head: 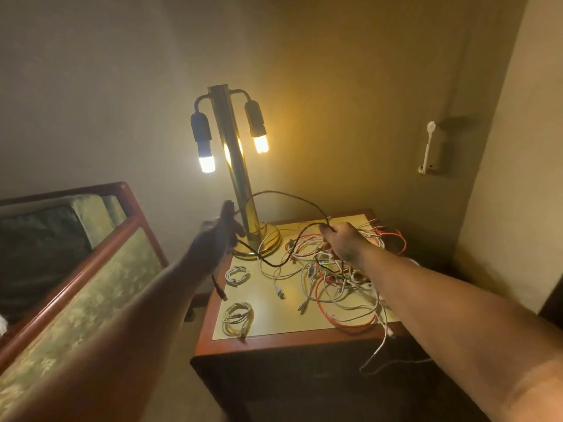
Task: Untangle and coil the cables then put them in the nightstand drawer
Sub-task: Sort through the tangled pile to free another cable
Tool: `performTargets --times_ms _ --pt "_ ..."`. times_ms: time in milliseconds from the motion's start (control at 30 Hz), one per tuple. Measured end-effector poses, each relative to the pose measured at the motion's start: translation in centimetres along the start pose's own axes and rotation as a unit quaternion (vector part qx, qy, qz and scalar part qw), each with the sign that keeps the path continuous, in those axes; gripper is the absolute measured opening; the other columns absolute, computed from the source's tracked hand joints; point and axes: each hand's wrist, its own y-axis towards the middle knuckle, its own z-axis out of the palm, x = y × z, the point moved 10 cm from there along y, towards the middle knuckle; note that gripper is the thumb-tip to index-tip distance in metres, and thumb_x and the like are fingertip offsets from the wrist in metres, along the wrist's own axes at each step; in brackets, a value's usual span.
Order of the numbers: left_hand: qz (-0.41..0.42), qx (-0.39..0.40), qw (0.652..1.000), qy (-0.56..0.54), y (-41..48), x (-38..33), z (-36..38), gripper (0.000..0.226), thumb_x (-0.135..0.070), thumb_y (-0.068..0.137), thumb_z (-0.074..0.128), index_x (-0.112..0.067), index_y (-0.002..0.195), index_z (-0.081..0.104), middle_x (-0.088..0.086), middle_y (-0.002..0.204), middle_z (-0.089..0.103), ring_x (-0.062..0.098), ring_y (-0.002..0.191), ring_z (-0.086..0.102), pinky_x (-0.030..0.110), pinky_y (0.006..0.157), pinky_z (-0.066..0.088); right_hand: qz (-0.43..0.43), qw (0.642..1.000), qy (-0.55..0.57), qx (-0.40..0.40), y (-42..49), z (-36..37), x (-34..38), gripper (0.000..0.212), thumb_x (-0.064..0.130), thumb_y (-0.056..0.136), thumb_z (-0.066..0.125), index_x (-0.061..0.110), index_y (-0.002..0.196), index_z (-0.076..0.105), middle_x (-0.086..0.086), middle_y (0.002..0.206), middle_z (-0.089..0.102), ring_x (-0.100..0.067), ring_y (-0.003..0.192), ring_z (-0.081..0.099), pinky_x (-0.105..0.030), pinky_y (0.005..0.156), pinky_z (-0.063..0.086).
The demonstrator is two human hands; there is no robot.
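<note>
Your left hand [224,231] and right hand [342,240], apart, each gripped the thin black cable [289,194]; the white-and-red cable tangle [341,281] lay at 3 o'clock.

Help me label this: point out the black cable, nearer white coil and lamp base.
black cable [286,194], head view, top of its arc.
nearer white coil [228,320], head view, its left strands.
lamp base [272,239], head view, right side of disc.

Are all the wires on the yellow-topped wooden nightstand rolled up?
No, two small white coils lie neat, but a tangle of white and red cables sprawls across the nightstand.
</note>
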Motion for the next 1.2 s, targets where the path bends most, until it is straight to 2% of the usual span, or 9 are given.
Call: performTargets --times_ms 133,267,467,633,800,867,933,1100,1200 --pt "0.092 0.123 0.979 0.131 -1.3 -0.8 6.5 0.077 -0.08 0.071 0.063 -0.011 0.105 0.066 0.006 0.093 0.065 0.011 0.081 0.063 0.028 0.066 0.055 -0.004 0.999 0.02 0.038 -1.4 2.5 3.2 0.051 0.044 0.109 0.032 0.007 0.103 0.067 0.006 0.063 0.06 -0.013 0.06 0.046 -0.031 0.065 0.038" --pt "0.074 0.111 0.969 0.207 -1.1 1.1 10.5 0.075 -0.055 0.069 0.086 -0.018 0.126 0.055 0.001 0.104 0.065 0.017 0.09 0.064 0.036 0.074 0.06 -0.018 0.997 0.058 0.047 -1.7 2.8 5.1 0.054 0.042 0.11 0.029 0.011 0.086 0.066 -0.001 0.085 0.069 -0.017 0.087 0.056 -0.038 0.091 0.033" --pt "-0.015 0.099 0.994 0.036 0.1 1.0 15.8 0.044 -0.033 0.09 0.075 -0.025 0.128 0.055 -0.002 0.115 0.064 0.013 0.092 0.062 0.03 0.08 0.051 -0.113 0.99 -0.066 0.044 -2.2 1.4 6.6 0.051 0.039 0.109 0.037 0.012 0.08 0.069 0.001 0.094 0.067 -0.025 0.1 0.062 -0.035 0.088 0.041" --pt "-0.03 0.147 0.985 -0.088 -0.1 -0.6 18.8 0.013 -0.023 0.095 0.069 -0.017 0.106 0.068 0.0 0.076 0.067 0.005 0.062 0.056 0.019 0.057 0.044 -0.151 0.988 -0.034 -0.022 -2.5 -2.0 7.0 0.04 0.035 0.107 0.046 0.008 0.091 0.072 -0.008 0.104 0.071 -0.02 0.095 0.064 -0.028 0.076 0.042" --pt "-0.05 0.108 0.989 -0.092 -0.1 -0.3 18.7 0.029 -0.028 0.106 0.053 -0.009 0.124 0.065 0.028 0.12 0.067 0.051 0.105 0.058 0.059 0.092 0.05 -0.137 0.99 -0.043 0.016 -3.7 -3.8 5.0 0.044 0.042 0.099 0.06 0.01 0.129 0.06 -0.003 0.11 0.064 -0.018 0.101 0.061 -0.025 0.073 0.045" --pt "-0.061 0.094 0.989 -0.098 0.4 0.8 18.2 0.027 -0.027 0.108 0.047 -0.01 0.12 0.063 0.021 0.1 0.07 0.051 0.084 0.058 0.052 0.08 0.055 -0.106 0.989 -0.106 -0.008 -4.1 -5.3 2.1 0.041 0.035 0.103 0.054 0.014 0.139 0.054 -0.006 0.125 0.06 -0.021 0.113 0.058 -0.026 0.078 0.046" --pt "-0.085 0.077 0.988 -0.107 0.7 1.6 17.5 0.028 -0.027 0.11 0.041 -0.008 0.118 0.059 0.007 0.077 0.056 0.024 0.058 0.048 0.032 0.055 0.043 -0.086 0.983 -0.149 -0.061 -4.5 -6.5 -0.7 0.039 0.013 0.102 0.045 0.014 0.14 0.055 -0.01 0.139 0.056 -0.026 0.127 0.053 -0.032 0.096 0.045" --pt "-0.162 0.065 0.97 -0.169 0.5 3.4 16.9 0.026 -0.03 0.111 0.036 -0.01 0.108 0.052 0.005 0.07 0.042 0.014 0.056 0.038 0.026 0.049 0.031 -0.164 0.905 -0.386 0.061 -4.2 0.5 -2.4 0.089 -0.008 0.086 0.046 0.03 0.16 0.013 0.003 0.168 0.014 -0.023 0.154 0.013 -0.049 0.124 0.02" --pt "-0.118 0.064 0.978 -0.157 0.2 2.0 16.4 0.03 -0.019 0.109 0.034 -0.009 0.084 0.048 0.005 0.065 0.037 0.014 0.051 0.033 0.025 0.046 0.025 -0.222 0.848 -0.469 0.107 -3.4 4.0 -2.5 0.075 0.001 0.094 0.053 0.037 0.153 0.026 0.0 0.163 0.026 -0.026 0.15 0.025 -0.054 0.119 0.029"
